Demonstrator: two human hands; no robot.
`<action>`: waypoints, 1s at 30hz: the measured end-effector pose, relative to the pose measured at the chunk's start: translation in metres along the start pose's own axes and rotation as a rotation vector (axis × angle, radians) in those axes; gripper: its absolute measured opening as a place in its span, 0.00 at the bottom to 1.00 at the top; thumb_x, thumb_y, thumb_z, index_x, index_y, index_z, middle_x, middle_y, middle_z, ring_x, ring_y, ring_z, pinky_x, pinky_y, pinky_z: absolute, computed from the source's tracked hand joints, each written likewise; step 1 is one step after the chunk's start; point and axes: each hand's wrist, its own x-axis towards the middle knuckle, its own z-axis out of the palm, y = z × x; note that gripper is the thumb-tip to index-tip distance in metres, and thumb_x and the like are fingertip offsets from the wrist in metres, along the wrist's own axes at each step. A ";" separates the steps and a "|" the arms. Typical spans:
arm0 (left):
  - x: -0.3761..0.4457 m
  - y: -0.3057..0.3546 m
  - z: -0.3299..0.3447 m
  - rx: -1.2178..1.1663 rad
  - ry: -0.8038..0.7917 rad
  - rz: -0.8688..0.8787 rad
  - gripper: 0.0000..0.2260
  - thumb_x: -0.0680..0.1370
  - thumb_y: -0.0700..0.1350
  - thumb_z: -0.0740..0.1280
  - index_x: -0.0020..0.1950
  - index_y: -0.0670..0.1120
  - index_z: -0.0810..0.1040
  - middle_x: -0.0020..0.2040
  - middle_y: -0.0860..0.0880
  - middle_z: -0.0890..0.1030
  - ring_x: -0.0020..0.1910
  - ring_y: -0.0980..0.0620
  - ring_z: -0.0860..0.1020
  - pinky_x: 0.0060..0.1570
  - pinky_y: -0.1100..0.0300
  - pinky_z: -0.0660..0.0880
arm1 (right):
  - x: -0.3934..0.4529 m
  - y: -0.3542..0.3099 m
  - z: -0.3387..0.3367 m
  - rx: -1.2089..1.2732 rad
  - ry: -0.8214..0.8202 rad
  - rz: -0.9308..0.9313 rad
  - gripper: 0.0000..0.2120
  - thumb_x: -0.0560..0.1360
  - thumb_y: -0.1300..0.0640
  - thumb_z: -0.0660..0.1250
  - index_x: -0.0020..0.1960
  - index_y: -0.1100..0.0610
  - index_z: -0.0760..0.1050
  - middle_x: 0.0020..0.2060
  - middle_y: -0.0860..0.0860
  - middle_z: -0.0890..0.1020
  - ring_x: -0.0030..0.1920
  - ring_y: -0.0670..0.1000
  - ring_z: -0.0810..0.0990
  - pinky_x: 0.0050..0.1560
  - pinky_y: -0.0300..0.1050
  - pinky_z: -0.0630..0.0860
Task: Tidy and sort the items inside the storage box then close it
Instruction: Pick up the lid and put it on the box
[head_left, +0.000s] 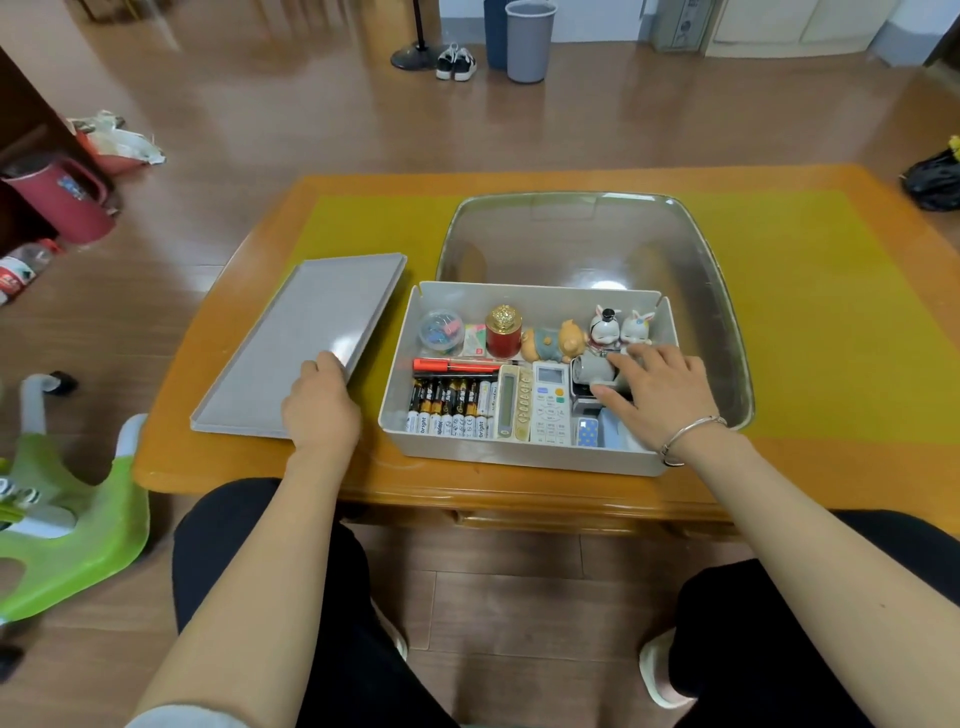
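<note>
The white storage box stands open on the table before me. Inside lie a row of batteries, two markers, a beige remote, a white remote, a tub of clips, a red jar, pig figurines and rabbit figurines. My right hand reaches into the box's right end, fingers and thumb around a grey tape dispenser. The grey lid lies flat to the left of the box. My left hand grips its near right edge.
A large clear plastic tub stands behind the box on the yellow table mat. A green stool stands on the floor at my left. A red jug, bottles and a bin are farther off.
</note>
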 end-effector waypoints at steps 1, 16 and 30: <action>0.002 0.000 -0.005 0.010 0.035 0.007 0.11 0.72 0.28 0.62 0.51 0.40 0.70 0.50 0.39 0.74 0.46 0.39 0.73 0.43 0.48 0.69 | 0.000 -0.001 0.000 0.016 0.008 0.012 0.27 0.76 0.35 0.49 0.69 0.48 0.66 0.67 0.50 0.71 0.67 0.54 0.65 0.60 0.52 0.64; 0.052 0.033 -0.090 -0.007 0.479 0.250 0.12 0.68 0.28 0.60 0.42 0.45 0.75 0.40 0.43 0.77 0.40 0.42 0.72 0.42 0.55 0.52 | 0.007 0.006 -0.024 0.288 0.211 0.186 0.20 0.74 0.50 0.64 0.65 0.50 0.70 0.65 0.50 0.72 0.65 0.55 0.65 0.59 0.50 0.61; 0.037 0.081 -0.123 -0.319 0.445 0.665 0.04 0.76 0.39 0.68 0.48 0.44 0.75 0.46 0.47 0.78 0.48 0.43 0.72 0.49 0.59 0.57 | 0.035 0.009 -0.102 1.061 0.440 -0.060 0.14 0.68 0.62 0.75 0.53 0.57 0.80 0.55 0.59 0.80 0.52 0.48 0.79 0.58 0.43 0.73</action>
